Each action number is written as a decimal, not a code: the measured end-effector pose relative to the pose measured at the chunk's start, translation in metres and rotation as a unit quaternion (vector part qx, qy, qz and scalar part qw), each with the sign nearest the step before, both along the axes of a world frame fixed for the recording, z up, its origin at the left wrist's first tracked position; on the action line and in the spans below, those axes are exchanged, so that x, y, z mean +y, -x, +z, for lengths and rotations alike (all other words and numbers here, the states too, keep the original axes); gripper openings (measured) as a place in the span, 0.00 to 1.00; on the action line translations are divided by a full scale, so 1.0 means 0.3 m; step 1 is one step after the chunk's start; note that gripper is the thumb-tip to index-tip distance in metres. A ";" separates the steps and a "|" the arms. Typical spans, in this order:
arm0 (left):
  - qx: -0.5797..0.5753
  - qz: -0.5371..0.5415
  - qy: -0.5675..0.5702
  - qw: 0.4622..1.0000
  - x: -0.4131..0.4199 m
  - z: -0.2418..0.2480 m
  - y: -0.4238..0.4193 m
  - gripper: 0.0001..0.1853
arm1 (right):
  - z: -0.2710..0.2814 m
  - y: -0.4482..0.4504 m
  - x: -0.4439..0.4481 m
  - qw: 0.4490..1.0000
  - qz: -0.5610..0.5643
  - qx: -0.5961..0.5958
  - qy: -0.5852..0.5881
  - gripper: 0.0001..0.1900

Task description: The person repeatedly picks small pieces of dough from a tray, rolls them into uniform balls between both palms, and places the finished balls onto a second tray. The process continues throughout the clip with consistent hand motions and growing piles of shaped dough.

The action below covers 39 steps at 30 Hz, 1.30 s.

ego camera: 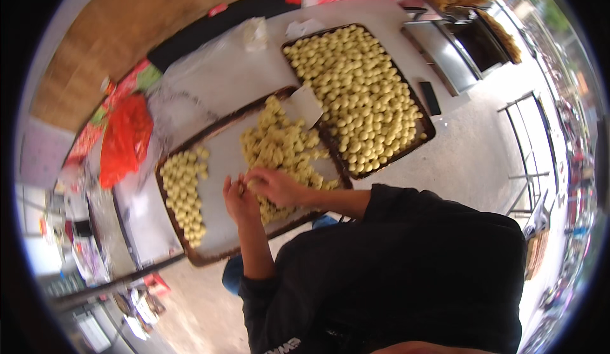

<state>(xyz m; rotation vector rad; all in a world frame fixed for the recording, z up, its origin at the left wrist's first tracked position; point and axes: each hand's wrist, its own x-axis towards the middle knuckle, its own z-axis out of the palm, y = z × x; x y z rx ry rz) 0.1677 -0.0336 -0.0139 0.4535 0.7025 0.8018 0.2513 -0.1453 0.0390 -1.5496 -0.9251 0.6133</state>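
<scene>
My left hand (240, 202) is raised over the near tray (224, 170), its fingers curled up; a small pale bit shows at its fingertips, too blurred to name. My right hand (276, 187) meets it from the right, with a yellowish dough piece (255, 182) at its fingers. Under and beyond the right hand lies a heap of irregular yellow dough pieces (274, 146). Round dough balls (183, 194) sit in rows along the tray's left end. A white rectangular scraper or card (306, 106) rests at the tray's far right corner.
A second dark-rimmed tray full of dough balls (357, 92) adjoins on the right. Beside it are a black phone-like object (430, 98) and a metal box (443, 56). A red plastic bag (126, 139) lies at the table's left. A metal frame (529, 149) stands on the floor.
</scene>
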 end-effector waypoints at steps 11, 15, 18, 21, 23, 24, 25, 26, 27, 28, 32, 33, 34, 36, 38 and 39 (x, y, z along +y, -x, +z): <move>-0.176 -0.297 -0.201 0.917 -0.094 0.039 -0.130 0.27 | -0.114 -0.034 0.072 0.966 -0.097 -0.173 -0.167 0.14; -0.052 -0.275 -0.216 0.935 -0.087 0.026 -0.133 0.29 | -0.104 -0.032 0.072 0.985 -0.093 -0.144 -0.019 0.18; -0.063 -0.293 -0.133 0.945 -0.051 0.005 -0.157 0.30 | -0.117 -0.087 0.058 0.986 -0.069 -0.103 -0.116 0.08; -0.300 -0.254 0.086 0.916 -0.012 -0.037 -0.178 0.34 | -0.147 -0.146 0.054 0.954 -0.102 -0.252 -0.129 0.12; -0.352 -0.446 -0.020 0.823 0.009 -0.055 -0.168 0.34 | -0.154 -0.155 0.064 0.923 -0.118 -0.338 -0.143 0.16; -0.318 -0.394 0.019 0.862 0.016 -0.057 -0.159 0.34 | -0.151 -0.142 0.068 0.905 -0.125 -0.378 -0.152 0.18; -0.255 -0.359 0.031 0.897 0.019 -0.053 -0.146 0.34 | -0.141 -0.137 0.082 0.884 -0.134 -0.417 -0.160 0.19; -0.192 -0.325 0.041 0.925 0.019 -0.043 -0.138 0.35 | -0.128 -0.116 0.085 0.997 -0.004 -0.070 -0.021 0.19; -0.139 -0.276 0.014 0.951 0.019 -0.027 -0.127 0.35 | -0.113 -0.105 0.095 0.994 -0.036 -0.088 -0.047 0.19; -0.125 -0.278 0.034 0.952 0.010 -0.013 -0.124 0.35 | -0.097 -0.093 0.100 0.991 -0.057 -0.112 -0.049 0.19; -0.196 -0.352 -0.077 0.912 -0.022 0.046 -0.128 0.34 | -0.074 -0.057 0.094 0.969 -0.106 -0.211 -0.066 0.18; -0.260 -0.388 -0.118 0.876 -0.032 0.050 -0.135 0.34 | -0.082 -0.059 0.093 0.964 -0.079 -0.248 -0.057 0.17; -0.184 -0.376 -0.140 0.897 -0.039 0.052 -0.132 0.33 | -0.095 -0.042 0.092 0.951 -0.022 -0.306 -0.032 0.17; -0.101 -0.316 -0.157 0.930 -0.055 0.046 -0.133 0.33 | -0.131 -0.030 0.100 0.996 -0.013 -0.057 -0.061 0.13; -0.073 -0.219 -0.119 0.966 -0.064 0.043 -0.125 0.33 | -0.163 -0.028 0.117 0.990 -0.064 -0.097 -0.087 0.18; -0.056 -0.167 -0.072 0.982 -0.062 0.050 -0.123 0.34 | -0.170 -0.036 0.125 0.985 -0.095 -0.115 -0.084 0.21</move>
